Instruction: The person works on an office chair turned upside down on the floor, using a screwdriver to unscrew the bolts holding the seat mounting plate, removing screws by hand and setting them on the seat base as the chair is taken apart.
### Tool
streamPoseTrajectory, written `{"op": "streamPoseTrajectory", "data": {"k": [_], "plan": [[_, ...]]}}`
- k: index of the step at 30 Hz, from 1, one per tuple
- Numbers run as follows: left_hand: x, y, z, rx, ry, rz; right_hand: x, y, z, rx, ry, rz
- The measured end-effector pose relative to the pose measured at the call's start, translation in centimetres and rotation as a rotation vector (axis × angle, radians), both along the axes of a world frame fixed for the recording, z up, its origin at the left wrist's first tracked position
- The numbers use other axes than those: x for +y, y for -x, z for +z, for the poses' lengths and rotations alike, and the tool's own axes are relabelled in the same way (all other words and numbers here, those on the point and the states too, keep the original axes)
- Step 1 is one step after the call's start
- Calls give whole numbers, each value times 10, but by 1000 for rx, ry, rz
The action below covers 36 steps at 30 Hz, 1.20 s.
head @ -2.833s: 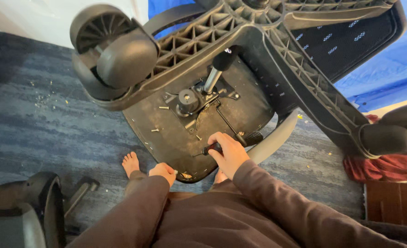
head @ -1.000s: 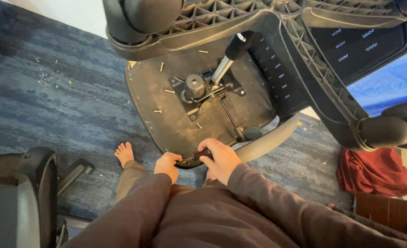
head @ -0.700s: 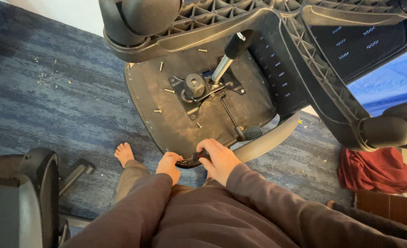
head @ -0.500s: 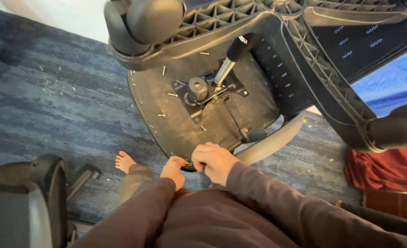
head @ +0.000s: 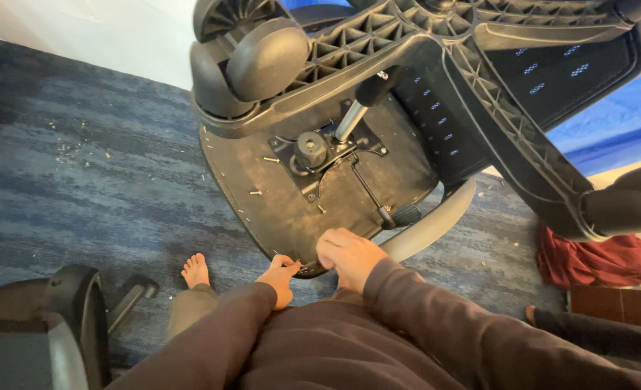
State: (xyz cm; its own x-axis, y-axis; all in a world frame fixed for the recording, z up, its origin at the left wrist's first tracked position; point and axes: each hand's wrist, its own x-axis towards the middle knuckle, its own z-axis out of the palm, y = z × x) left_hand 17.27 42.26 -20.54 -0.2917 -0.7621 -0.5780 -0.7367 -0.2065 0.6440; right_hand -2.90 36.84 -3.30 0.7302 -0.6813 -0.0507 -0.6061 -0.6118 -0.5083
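Blue-grey carpet floor [head: 104, 180] with crumbs scattered at far left, pale wall beyond.

Head view: in the middle, an overturned office chair, seat underside [head: 284, 202] facing up and tilted toward the near side. On it, a black mechanism plate [head: 320, 155] with a shiny gas cylinder [head: 349, 119] rising to the star base [head: 479, 65] and its caster [head: 266, 58] above. A few loose screws [head: 270, 159] lying on the seat underside. Grey armrest [head: 429, 224] poking out at right, red cloth [head: 595, 260] farther right, another chair [head: 60, 325] at near left, a bare foot [head: 195, 271] on the carpet.

Compared with a few seconds ago: right hand [head: 349, 256] no longer up by the black knob [head: 407, 214] but drawn back to the near rim of the seat; left hand [head: 281, 278] brought up beside it. Suggests work shifted from the middle of the seat to its edge.

Pose now: both sleeved forearms reaching forward from the lap, hands close together at the rim. Left hand with fingertips pinched against the edge, right hand curled loosely, knuckles up, over the rim. Cannot tell whether either actually grips anything, the fingertips being hidden.
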Motion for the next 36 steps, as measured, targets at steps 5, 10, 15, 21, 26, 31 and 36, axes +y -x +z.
{"op": "streamPoseTrajectory", "data": {"k": [5, 10, 15, 21, 26, 31, 36], "plan": [[-3, -6, -1, 25, 0, -52, 5, -5, 7, -79, -48, -187], [-11, -1, -5, -10, -21, -40, 17, -17, 11, -190, -150, -344], [-12, -1, -8, 63, 30, -16, 21, -18, 5, -86, -195, -454], [-5, -1, -11, -32, 20, -30, 15, -17, 13, -90, -108, -124], [2, -2, -8, 5, -68, 21, 17, -23, 24, 33, -176, -269], [5, -3, 0, -12, -138, 34, 8, -23, 16, 35, -113, -175], [2, 2, -3, -29, -114, 6, 8, -18, 12, -77, -17, -11]]}}
